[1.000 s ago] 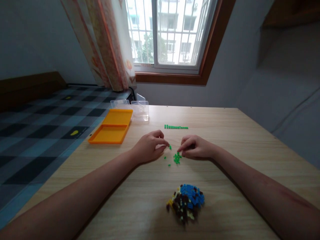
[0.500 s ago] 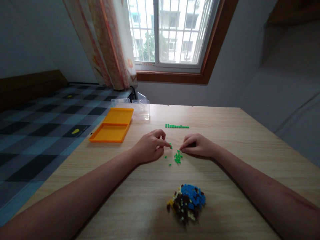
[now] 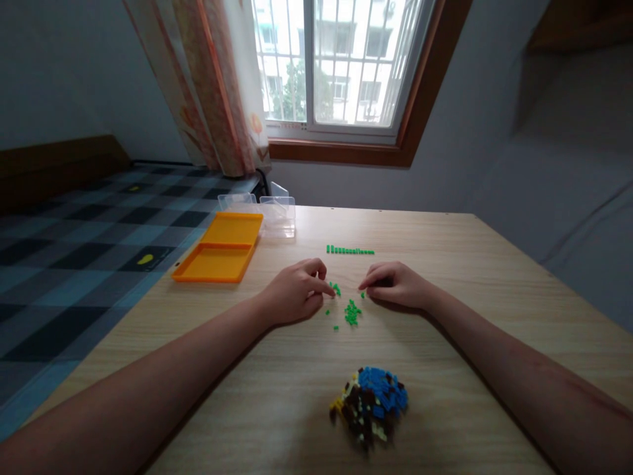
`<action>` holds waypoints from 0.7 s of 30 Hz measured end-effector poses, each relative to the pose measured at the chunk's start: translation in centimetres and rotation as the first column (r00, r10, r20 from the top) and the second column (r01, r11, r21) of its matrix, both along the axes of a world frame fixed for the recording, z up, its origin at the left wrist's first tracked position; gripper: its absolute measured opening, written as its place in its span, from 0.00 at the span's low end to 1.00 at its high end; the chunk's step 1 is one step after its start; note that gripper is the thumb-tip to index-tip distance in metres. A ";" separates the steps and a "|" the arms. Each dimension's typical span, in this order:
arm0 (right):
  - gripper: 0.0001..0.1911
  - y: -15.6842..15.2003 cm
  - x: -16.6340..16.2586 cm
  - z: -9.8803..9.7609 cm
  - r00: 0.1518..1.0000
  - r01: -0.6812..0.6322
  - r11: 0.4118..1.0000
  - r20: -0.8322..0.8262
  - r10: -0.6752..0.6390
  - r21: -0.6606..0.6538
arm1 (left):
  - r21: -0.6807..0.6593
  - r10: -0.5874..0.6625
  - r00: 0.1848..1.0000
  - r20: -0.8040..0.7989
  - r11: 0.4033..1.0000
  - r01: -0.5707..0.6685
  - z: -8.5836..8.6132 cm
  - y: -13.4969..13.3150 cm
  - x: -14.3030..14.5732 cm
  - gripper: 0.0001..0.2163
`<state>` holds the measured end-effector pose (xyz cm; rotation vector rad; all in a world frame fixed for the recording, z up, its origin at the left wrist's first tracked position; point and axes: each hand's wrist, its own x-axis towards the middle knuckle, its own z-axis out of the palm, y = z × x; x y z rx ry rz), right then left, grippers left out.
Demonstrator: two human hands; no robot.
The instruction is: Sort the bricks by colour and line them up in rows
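Note:
My left hand (image 3: pixel 295 290) rests on the table with its index finger stretched out and the other fingers bent. Its fingertip is at a small cluster of green toy bricks (image 3: pixel 336 289); the hand holds nothing that I can see. My right hand (image 3: pixel 395 285) lies opposite, fingers loosely curved and a little apart. Just below its index fingertip is one tiny green brick (image 3: pixel 362 295), and I cannot tell whether they touch. Between the hands and nearer to me lies a loose pile of green bricks (image 3: pixel 352 313). Two stray green bricks sit left of it.
Beyond the hands stands a row of green bricks (image 3: pixel 350 250). Closer to me is a heap of blue, brown, yellow and cream bricks (image 3: pixel 376 399). An open orange case (image 3: pixel 212 262) and clear plastic boxes (image 3: pixel 277 225) occupy the table's left side, beside a checked bed (image 3: pixel 99 264).
My right hand has shifted slightly right and away from the pile, and a single green brick now shows by its fingertip. My left fingertip has drawn back slightly, showing more of the small cluster.

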<state>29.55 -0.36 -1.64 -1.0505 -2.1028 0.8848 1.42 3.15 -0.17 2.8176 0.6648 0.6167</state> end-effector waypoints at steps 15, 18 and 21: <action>0.08 0.0 -0.1 -0.3 0.998 0.047 0.999 -0.043 -0.047 0.015 | 0.005 -0.016 0.997 -0.070 1.000 0.016 0.0 0.1 -0.1 0.17; 0.08 0.3 0.0 -0.7 0.988 0.112 0.994 -0.109 -0.112 -0.013 | 0.011 -0.034 0.996 -0.084 0.999 0.035 0.1 0.0 0.3 0.17; 0.09 0.4 0.0 -0.6 0.992 0.079 0.997 -0.101 -0.080 -0.011 | 0.017 -0.049 0.992 -0.113 0.999 0.051 0.2 -0.3 1.0 0.17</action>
